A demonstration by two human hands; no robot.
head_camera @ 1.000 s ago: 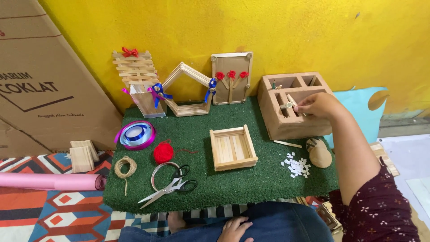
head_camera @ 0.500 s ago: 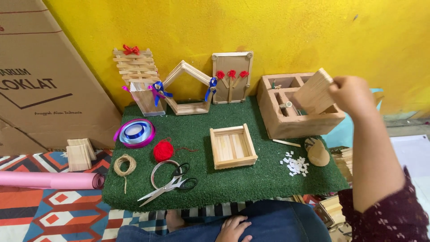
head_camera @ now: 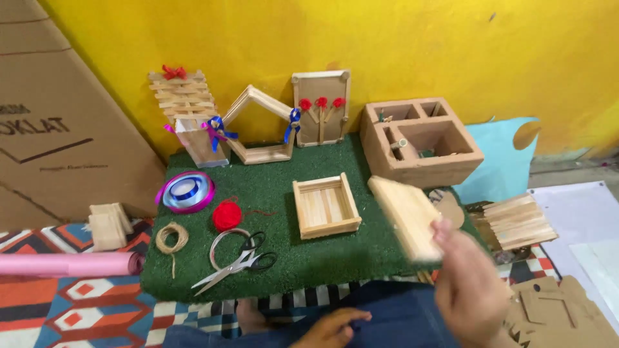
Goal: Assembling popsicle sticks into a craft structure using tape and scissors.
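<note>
My right hand is at the lower right, shut on a flat panel of glued wooden sticks that it holds tilted over the front right of the green turf mat. The hand and panel are motion-blurred. My left hand rests low on my lap at the bottom edge, fingers loosely curled, holding nothing that I can see. A small open stick tray lies on the mat just left of the panel. The compartmented wooden organiser box stands at the back right.
Scissors, a red yarn ball, twine and ribbon spools lie on the mat's left. Stick crafts lean on the yellow wall. A pile of loose sticks sits right; a cardboard box and pink roll left.
My right hand lifted the stick panel out of the organiser box, then brought it down and toward me over the mat's front right. The camera moved closer.
</note>
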